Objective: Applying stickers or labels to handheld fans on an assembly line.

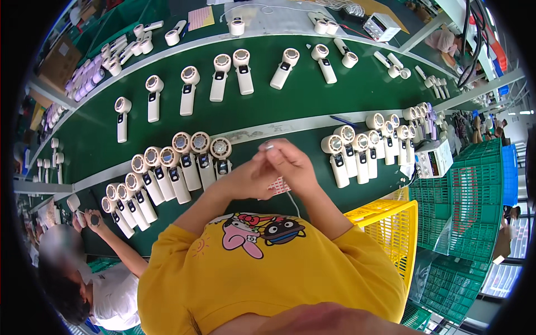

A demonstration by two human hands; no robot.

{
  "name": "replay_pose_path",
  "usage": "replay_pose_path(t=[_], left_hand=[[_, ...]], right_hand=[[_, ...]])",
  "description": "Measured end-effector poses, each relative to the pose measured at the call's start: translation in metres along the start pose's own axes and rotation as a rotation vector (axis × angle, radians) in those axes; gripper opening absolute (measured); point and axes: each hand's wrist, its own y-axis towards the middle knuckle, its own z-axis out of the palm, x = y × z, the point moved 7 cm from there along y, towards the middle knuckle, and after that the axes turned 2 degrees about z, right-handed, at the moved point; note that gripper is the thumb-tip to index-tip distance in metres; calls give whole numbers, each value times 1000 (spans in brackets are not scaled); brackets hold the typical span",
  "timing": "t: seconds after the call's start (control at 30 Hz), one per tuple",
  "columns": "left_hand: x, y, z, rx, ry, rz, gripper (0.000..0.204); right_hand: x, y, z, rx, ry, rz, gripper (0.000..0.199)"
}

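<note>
My left hand (248,177) and my right hand (291,163) meet in front of my chest, over the near edge of the green bench. The fingers of both are closed and pressed together. A tiny shiny spot shows at the right fingertips; whether it is a nail or a small part I cannot tell. Partly hidden below the hands is a red-and-white gridded sheet (281,186), with a white cable beside it. Nearest on the left stands a group of white handheld fans (181,159) with round heads. Another group of white fans (360,153) is to the right.
Single fans (221,78) lie spaced along the green conveyor belt (251,114) beyond a metal rail. A blue pen (343,120) rests on that rail. At right are a yellow basket (391,229), a white power supply box (434,161) and stacked green crates (474,206). A co-worker (111,290) sits at left.
</note>
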Motion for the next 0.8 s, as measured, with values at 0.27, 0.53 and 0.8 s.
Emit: replay_pose_path(t=[0.27, 0.53, 0.8], left_hand=[[87, 26, -17, -343, -1052, -489, 19], [98, 164, -43, -425, 108, -278, 25], [131, 244, -49, -751, 1035, -29, 37]], right_hand=[[-5, 132, -39, 32, -753, -386, 19], [-50, 272, -290, -851, -1368, 256, 39], [-70, 244, -248, -593, -966, 530, 41]])
